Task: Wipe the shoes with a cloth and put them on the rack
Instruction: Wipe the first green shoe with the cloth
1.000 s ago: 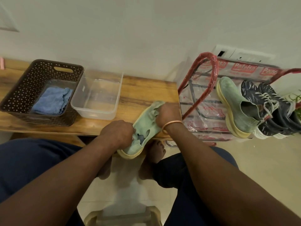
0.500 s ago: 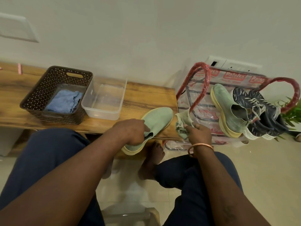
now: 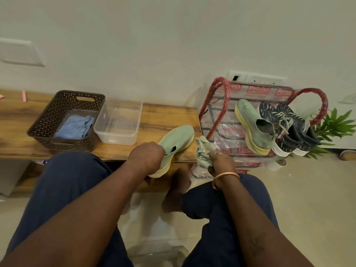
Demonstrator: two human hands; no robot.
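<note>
A pale green slip-on shoe (image 3: 178, 138) with a yellow sole lies over the front edge of the wooden bench (image 3: 163, 116). My left hand (image 3: 146, 156) grips its heel collar. To the right of the shoe, my right hand (image 3: 221, 162) holds a crumpled pale green cloth (image 3: 202, 151), apart from the shoe. The red metal rack (image 3: 221, 89), still in printed plastic wrap, stands to the right of the bench. On it rest the matching green shoe (image 3: 252, 128) and two dark patterned sneakers (image 3: 285, 126).
A brown perforated basket (image 3: 48, 114) with a blue cloth (image 3: 75, 127) inside sits on the bench's left part, with a clear plastic tub (image 3: 118, 124) beside it. A green plant (image 3: 335, 128) is right of the rack. My bare foot (image 3: 177, 189) and knees are below the bench edge.
My right hand lifted the cloth off the shoe's toe and drew it down to the right. The left hand keeps its grip on the heel. The view has swung slightly right.
</note>
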